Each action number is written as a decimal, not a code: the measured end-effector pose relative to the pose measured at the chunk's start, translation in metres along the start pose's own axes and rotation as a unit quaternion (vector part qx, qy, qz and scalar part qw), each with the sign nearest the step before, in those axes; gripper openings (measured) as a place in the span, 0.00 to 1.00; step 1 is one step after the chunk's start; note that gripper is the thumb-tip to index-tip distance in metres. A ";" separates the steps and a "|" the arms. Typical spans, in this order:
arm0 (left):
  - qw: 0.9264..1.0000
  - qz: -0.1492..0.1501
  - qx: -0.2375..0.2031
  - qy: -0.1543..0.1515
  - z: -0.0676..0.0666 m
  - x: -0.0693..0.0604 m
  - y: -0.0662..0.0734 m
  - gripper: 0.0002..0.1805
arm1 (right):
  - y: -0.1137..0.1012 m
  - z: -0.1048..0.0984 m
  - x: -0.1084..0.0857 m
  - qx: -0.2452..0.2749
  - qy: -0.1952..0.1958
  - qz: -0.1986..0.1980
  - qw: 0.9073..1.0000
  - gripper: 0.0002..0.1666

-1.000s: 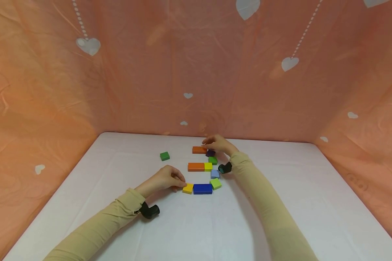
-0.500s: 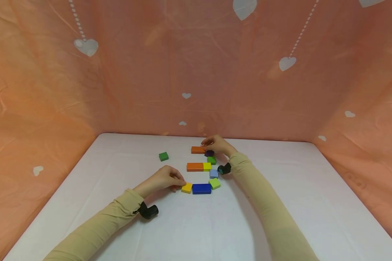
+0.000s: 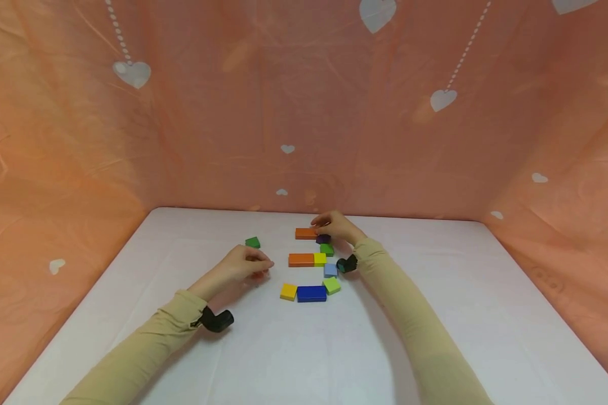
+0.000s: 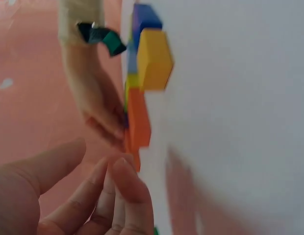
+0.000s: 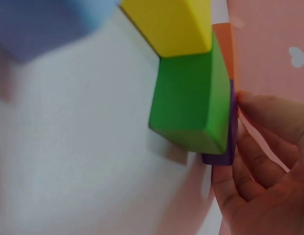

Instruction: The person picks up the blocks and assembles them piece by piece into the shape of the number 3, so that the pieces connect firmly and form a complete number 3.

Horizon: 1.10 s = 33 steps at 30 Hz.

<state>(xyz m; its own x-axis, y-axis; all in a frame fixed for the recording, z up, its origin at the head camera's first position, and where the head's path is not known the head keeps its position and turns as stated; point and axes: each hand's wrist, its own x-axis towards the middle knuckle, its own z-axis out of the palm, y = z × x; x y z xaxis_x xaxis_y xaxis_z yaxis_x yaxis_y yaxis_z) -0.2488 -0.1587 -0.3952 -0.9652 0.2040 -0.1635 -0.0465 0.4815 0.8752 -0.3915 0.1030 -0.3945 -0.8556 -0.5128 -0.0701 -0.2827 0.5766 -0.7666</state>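
Observation:
My left hand (image 3: 239,264) is above the table with loosely bent fingers and nothing held, left of the yellow-orange block (image 3: 288,292) and near the dark green block (image 3: 253,242). In the left wrist view its thumb and fingertips stand apart from the blocks. My right hand (image 3: 336,226) is at the far end of the row, at the purple block (image 5: 220,159) and the far orange block (image 3: 304,233). The right wrist view shows its thumb touching the top edge where these two meet; other fingertips are hidden behind, so a pinch cannot be confirmed.
A blue block (image 3: 311,293), a lime block (image 3: 331,286), a light blue block (image 3: 330,270), a bright yellow block (image 3: 320,260), a nearer orange block (image 3: 301,260) and a green block (image 3: 326,250) lie on the white table (image 3: 263,360). An orange-pink curtain (image 3: 208,140) encloses it.
My left hand has let go of the yellow-orange block and moved back and left, toward the dark green block. The right hand stays at the purple block. The head view has shifted slightly.

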 end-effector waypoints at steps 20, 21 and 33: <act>0.993 0.045 -0.034 0.102 -0.057 0.017 -0.017 0.22 | 0.002 0.001 -0.001 0.012 -0.002 0.011 1.000 0.16; 0.994 0.046 -0.031 0.098 -0.058 0.018 -0.019 0.22 | 0.002 0.001 -0.001 0.012 -0.002 0.012 1.000 0.16; 0.994 0.066 0.035 0.082 -0.058 0.036 -0.029 0.26 | 0.002 0.001 0.000 0.009 0.001 0.011 1.000 0.16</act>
<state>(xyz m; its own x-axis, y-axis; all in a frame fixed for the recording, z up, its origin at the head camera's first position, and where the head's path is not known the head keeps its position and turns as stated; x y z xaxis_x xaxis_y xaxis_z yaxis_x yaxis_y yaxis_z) -0.2971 -0.2149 -0.3996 -0.9908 0.1314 0.0318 0.0960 0.5185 0.8497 -0.3914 0.1037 -0.3964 -0.8623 -0.4989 -0.0865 -0.2558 0.5767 -0.7759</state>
